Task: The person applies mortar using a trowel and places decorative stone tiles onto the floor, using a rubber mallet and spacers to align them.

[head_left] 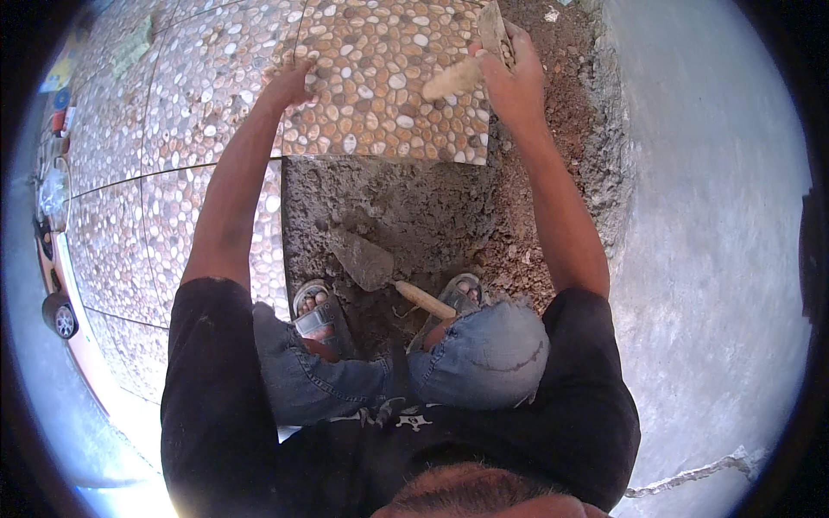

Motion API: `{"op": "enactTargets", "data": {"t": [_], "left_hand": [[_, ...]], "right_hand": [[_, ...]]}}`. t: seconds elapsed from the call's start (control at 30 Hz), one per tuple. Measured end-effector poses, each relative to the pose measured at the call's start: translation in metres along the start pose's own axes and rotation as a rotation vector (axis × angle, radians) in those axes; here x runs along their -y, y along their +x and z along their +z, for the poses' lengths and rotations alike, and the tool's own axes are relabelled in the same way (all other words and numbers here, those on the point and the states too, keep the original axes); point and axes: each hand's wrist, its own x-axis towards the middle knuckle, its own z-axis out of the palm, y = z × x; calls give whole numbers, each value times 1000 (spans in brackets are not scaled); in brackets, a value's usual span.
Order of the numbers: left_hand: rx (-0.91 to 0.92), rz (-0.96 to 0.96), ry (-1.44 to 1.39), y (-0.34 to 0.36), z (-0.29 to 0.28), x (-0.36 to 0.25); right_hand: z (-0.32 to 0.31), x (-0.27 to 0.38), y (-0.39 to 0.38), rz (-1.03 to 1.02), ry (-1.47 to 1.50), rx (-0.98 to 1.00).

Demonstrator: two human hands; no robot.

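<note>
My left hand (291, 84) rests on the pebble-patterned floor tiles (376, 47), fingers apart and holding nothing. In my right hand (516, 91) is a wooden-handled tool (453, 80). Its pale, rounded handle points left over the tile near its right edge, and a flat greyish part stands up by my fingers; its exact kind is partly hidden. Below the tile's front edge lies a bed of wet grey mortar (389, 194). A pointed trowel (367, 262) with a wooden handle lies on that bed, its handle end by my right knee.
A smooth grey wall (717, 216) runs along the right, with a strip of reddish rubble (522, 250) beside the mortar. My sandalled feet stand at the near end of the bed. On the far left are a car wheel (60, 317) and a clear plastic bag (53, 190).
</note>
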Motion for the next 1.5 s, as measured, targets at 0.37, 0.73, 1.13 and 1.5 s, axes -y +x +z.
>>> {"op": "enactTargets", "data": {"t": [0.37, 0.73, 1.13, 1.5], "left_hand": [[-84, -45, 33, 9, 16, 5], [-138, 144, 21, 0, 11, 31], [-78, 151, 32, 3, 13, 37], [227, 691, -451, -170, -1, -97]], "right_hand": [[-1, 19, -47, 90, 155, 42], [11, 12, -46, 36, 255, -21], [36, 56, -46, 101, 264, 72], [22, 11, -181, 789, 1144, 104]]}}
